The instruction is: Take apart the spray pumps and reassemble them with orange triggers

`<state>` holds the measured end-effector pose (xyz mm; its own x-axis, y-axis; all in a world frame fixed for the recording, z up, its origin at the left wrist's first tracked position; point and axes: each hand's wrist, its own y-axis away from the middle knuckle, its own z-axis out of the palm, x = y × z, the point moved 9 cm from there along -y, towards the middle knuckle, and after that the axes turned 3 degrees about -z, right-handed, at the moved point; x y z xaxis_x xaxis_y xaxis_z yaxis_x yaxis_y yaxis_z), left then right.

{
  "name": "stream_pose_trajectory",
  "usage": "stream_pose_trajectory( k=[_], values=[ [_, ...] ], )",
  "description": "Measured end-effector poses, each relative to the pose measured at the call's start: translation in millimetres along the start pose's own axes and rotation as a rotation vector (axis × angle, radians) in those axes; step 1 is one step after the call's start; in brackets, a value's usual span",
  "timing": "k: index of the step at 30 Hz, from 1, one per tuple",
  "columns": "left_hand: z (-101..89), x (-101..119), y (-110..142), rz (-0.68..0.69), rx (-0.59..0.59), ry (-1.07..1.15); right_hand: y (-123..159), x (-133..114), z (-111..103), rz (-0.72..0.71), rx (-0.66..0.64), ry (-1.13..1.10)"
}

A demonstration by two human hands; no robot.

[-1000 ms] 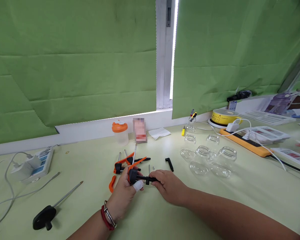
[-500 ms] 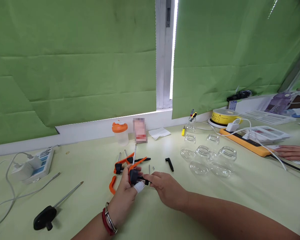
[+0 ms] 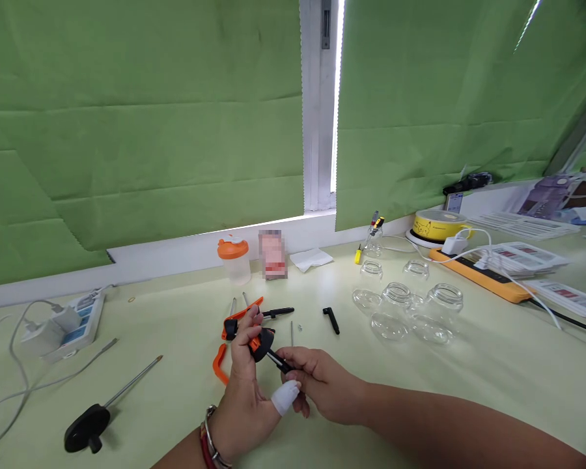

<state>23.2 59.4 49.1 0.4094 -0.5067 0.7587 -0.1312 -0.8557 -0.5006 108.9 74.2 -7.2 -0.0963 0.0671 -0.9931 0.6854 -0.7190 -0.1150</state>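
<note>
Curled around the orange part of a black-and-orange assembly (image 3: 262,345) with a round black cap, my left hand (image 3: 249,384) has white tape on its thumb. My right hand (image 3: 322,381) pinches the black stem (image 3: 278,360) that sticks out below the cap; its tip is hidden by the fingers. Just behind lie similar black-and-orange assemblies (image 3: 231,327) with metal rods. A curved orange handle (image 3: 219,365) rests left of my left hand. Beyond my right hand are a thin metal pin (image 3: 292,333), tiny metal bits (image 3: 299,327) and a black crank-shaped piece (image 3: 331,320).
A black-handled screwdriver (image 3: 90,426) and a white power strip (image 3: 78,326) with cables are at left. An orange-lidded cup (image 3: 234,260) stands by the wall. Several clear glass jars (image 3: 395,312) stand at right, before an orange power strip (image 3: 483,277) and a yellow container (image 3: 437,227).
The assembly has tipped over in my hands, its rod no longer pointing up. My left fingers have risen around it and my right hand now grips the stem. Another person's hand at right has left view.
</note>
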Motion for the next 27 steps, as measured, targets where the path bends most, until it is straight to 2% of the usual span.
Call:
stream_pose_trajectory(
  k=[6,11,17,27],
  values=[
    [-1.0,7.7,-1.6,0.069,-0.043,-0.315,-0.5,4.8,10.5,0.048,-0.090,-0.231],
    [2.5,4.2,-2.4,0.058,-0.118,-0.361,0.3,9.2,11.3,0.089,-0.098,-0.364],
    [14.4,-3.1,1.3,0.068,-0.225,-0.513,1.6,3.8,6.1,0.058,-0.058,-0.369],
    [25.3,0.7,5.5,0.101,-0.302,-0.544,1.3,5.0,11.6,0.063,-0.114,-0.428]
  ],
)
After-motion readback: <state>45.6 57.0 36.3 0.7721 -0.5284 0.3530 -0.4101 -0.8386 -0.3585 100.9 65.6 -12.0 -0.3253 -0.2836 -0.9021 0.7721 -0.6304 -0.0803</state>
